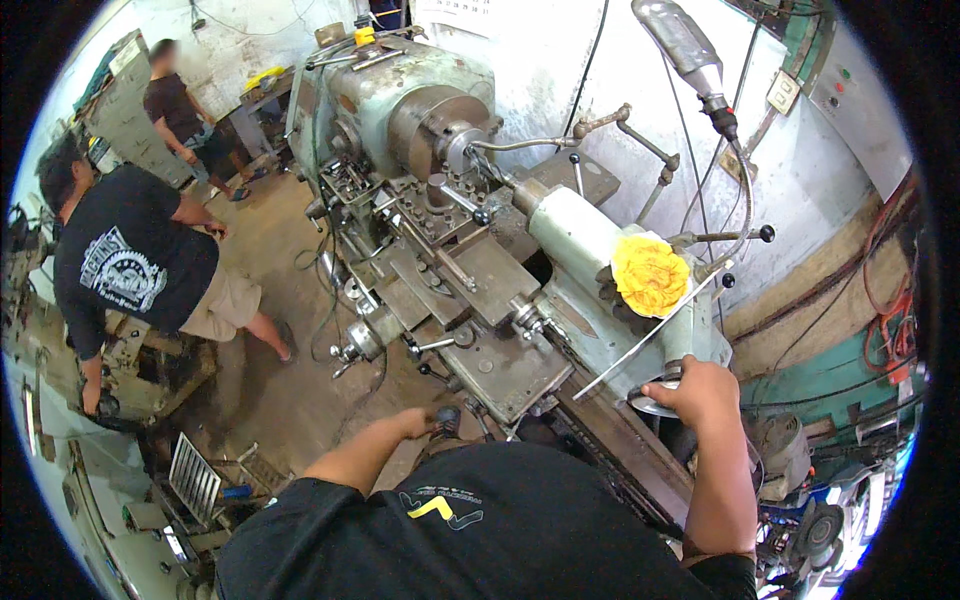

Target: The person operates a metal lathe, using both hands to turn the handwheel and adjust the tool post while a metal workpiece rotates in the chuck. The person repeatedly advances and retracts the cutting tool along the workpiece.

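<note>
A large metal lathe [480,270] stands in front of me. At the end of its green-grey tailstock [580,230], my right hand [700,390] is closed on the rim of a handwheel [655,400]. A drill bit [485,168] points from the tailstock toward the round chuck [440,130]; whether it touches the workpiece is too small to tell. Near the carriage's front levers, my left hand [412,424] hangs low by my body, with its fingers mostly hidden. A crumpled yellow cloth [650,275] sits on the tailstock, beside a thin pale rod [640,342].
Two people are on the left, one in a black printed shirt [125,250] by a machine, another [175,110] farther back. A jointed pipe [600,122] arches over the lathe. A lamp [685,55] hangs at the upper right. Red cables [890,320] hang along the right wall.
</note>
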A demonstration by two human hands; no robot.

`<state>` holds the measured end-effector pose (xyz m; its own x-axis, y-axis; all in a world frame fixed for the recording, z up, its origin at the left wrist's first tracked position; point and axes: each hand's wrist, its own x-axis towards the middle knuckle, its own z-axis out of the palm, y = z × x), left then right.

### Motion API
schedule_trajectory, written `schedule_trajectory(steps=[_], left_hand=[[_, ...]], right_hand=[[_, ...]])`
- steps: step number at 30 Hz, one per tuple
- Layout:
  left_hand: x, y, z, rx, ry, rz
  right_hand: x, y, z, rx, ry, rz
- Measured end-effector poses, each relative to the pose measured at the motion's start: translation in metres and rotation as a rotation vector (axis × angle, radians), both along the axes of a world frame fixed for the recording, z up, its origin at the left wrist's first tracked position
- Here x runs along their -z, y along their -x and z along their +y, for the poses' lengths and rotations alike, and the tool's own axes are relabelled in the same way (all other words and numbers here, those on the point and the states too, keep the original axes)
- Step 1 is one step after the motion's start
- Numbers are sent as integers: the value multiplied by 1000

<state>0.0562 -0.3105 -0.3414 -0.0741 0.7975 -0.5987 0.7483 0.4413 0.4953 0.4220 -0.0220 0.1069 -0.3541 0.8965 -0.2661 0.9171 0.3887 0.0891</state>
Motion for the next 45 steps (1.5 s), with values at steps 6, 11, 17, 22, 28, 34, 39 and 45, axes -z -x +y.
schedule_trajectory(steps=[6,11,17,22,28,34,39,45], left_hand=[[-197,72,140,255,-130,-173],[-325,94,217,55,-696,-450],[-361,99,303,154,-1378,-14],[-351,93,312,144,-1025,61],[-352,96,312,183,-1040,69],[-353,95,312,190,-1064,65],[-353,96,313,198,-1051,63],[-353,95,314,184,-1045,59]], right_hand=[[28,40,-9,65,-90,-263],[57,40,-3,155,-103,-395],[60,49,-5,211,-172,-425],[58,54,-26,267,-418,-201],[87,-25,-8,944,-855,1589],[99,-61,27,1367,-273,2409],[96,-35,26,1353,-292,2283],[114,-1,15,1126,-526,2134]])
